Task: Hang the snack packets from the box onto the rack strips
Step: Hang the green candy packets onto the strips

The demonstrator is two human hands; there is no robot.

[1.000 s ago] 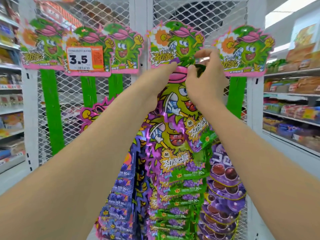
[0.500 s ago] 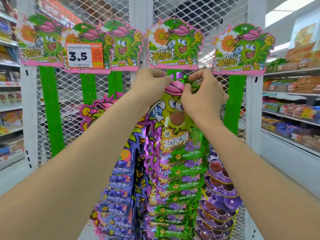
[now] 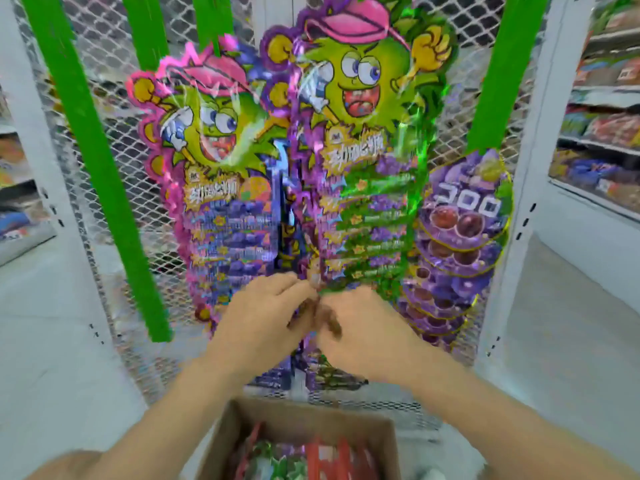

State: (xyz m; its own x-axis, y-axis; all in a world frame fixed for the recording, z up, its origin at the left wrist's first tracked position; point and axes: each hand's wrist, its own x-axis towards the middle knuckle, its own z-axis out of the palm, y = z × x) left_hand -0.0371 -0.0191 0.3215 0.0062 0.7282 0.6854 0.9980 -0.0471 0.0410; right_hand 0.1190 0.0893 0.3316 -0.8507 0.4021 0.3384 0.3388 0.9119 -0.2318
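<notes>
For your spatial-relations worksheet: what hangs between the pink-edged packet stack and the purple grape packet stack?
In the head view, the green-edged packet stack hangs between the pink-edged packet stack and the purple grape packet stack, overlapping both.

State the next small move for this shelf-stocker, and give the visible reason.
Probably lower the hands, left and right, into the cardboard box for another packet: both sit low by the hanging green-trimmed packets, and packets remain in the box.
</notes>
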